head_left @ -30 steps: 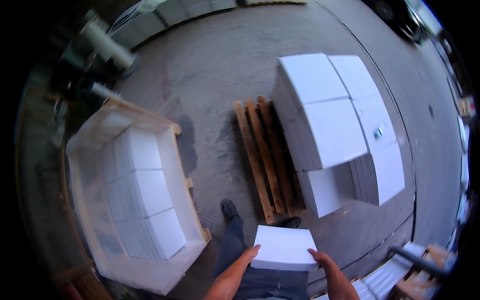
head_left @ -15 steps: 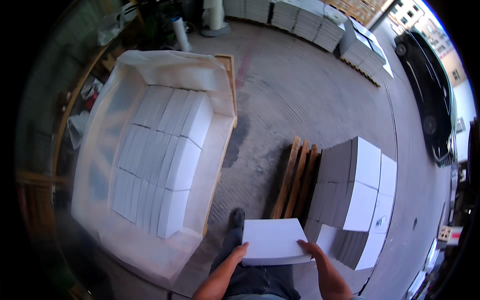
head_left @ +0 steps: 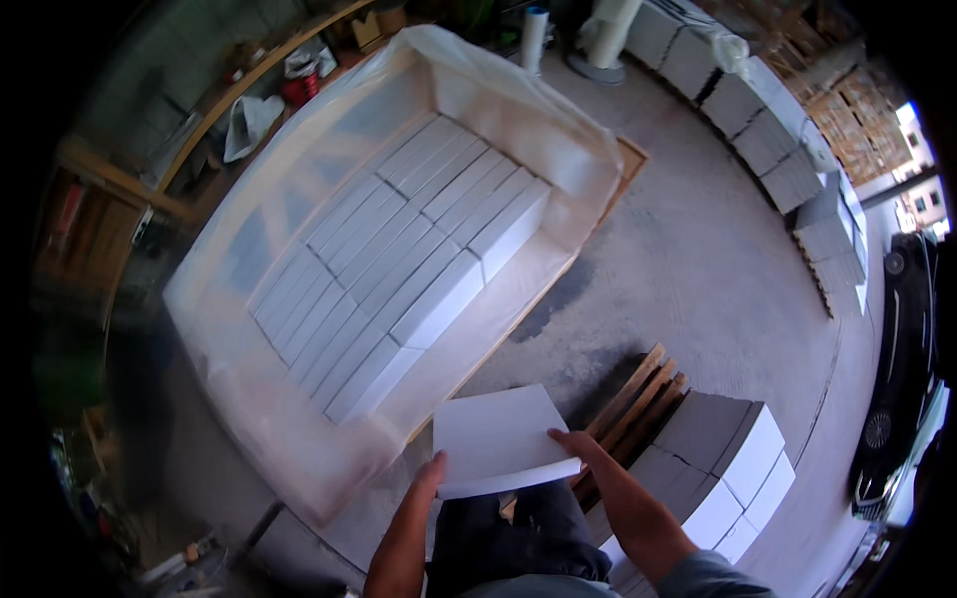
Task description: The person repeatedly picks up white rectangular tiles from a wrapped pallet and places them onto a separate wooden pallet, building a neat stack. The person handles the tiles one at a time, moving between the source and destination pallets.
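A flat white box [head_left: 501, 435] is held level in front of my body, one hand on each short side. My left hand [head_left: 437, 470] grips its left edge near the front corner, thumb on top. On the right edge, my right hand [head_left: 570, 448] has its thumb over the top; the fingers beneath are hidden. Just beyond, to the left, stands a large crate lined with translucent plastic film [head_left: 558, 140]. Inside it, white boxes [head_left: 399, 259] stand on edge in tight rows. To my right, more white boxes [head_left: 713, 439] are stacked on a wooden pallet [head_left: 638, 399].
White stacks [head_left: 733, 105] line the far side, some on pallets. A roll of film [head_left: 533, 40] stands upright behind the crate. A dark car [head_left: 897, 369] is parked at the far right. A wooden shelf edge [head_left: 229, 90] runs along the left wall.
My view has turned left toward the lined crate. The white box has come along, still in both hands, away from the stack on the pallet and nearer the crate.
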Demonstrator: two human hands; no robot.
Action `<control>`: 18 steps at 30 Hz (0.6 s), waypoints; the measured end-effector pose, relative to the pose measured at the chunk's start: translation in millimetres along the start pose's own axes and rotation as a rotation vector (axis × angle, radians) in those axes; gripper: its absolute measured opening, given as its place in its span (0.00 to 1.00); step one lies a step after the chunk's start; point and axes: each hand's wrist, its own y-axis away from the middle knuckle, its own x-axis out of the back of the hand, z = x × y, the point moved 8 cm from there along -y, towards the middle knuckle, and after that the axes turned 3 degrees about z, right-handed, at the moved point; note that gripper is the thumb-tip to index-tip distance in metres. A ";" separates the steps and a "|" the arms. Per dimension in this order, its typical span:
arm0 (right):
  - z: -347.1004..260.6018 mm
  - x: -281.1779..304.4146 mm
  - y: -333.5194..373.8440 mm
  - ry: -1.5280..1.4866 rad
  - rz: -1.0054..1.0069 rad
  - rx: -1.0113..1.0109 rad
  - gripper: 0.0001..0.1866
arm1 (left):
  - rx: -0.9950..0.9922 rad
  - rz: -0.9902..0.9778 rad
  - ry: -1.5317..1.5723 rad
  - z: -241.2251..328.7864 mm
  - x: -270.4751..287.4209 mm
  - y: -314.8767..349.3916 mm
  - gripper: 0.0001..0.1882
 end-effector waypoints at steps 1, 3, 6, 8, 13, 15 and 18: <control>-35.6 -29.9 2.9 0.051 -0.075 -0.006 0.35 | 0.025 0.044 0.133 -11.1 25.9 8.8 0.35; -84.6 -63.6 -0.2 0.256 -0.115 0.099 0.35 | 0.052 0.092 0.395 -26.5 55.6 14.5 0.34; -118.3 -90.2 -41.4 0.490 -0.148 0.169 0.37 | 0.130 0.151 0.550 -47.0 57.9 1.3 0.34; -165.9 -129.9 -33.4 0.734 -0.166 0.206 0.40 | 0.177 0.206 0.623 -69.5 70.0 -5.2 0.35; -205.8 -196.9 -80.4 0.933 -0.131 0.199 0.38 | 0.207 0.207 0.772 -97.9 81.4 -66.7 0.39; -214.3 -221.5 -97.8 0.893 -0.131 0.229 0.38 | 0.250 0.219 0.766 -97.1 91.7 -86.2 0.39; -214.0 -256.5 -132.1 0.887 -0.145 0.214 0.39 | 0.239 0.229 0.774 -118.3 113.4 -134.3 0.38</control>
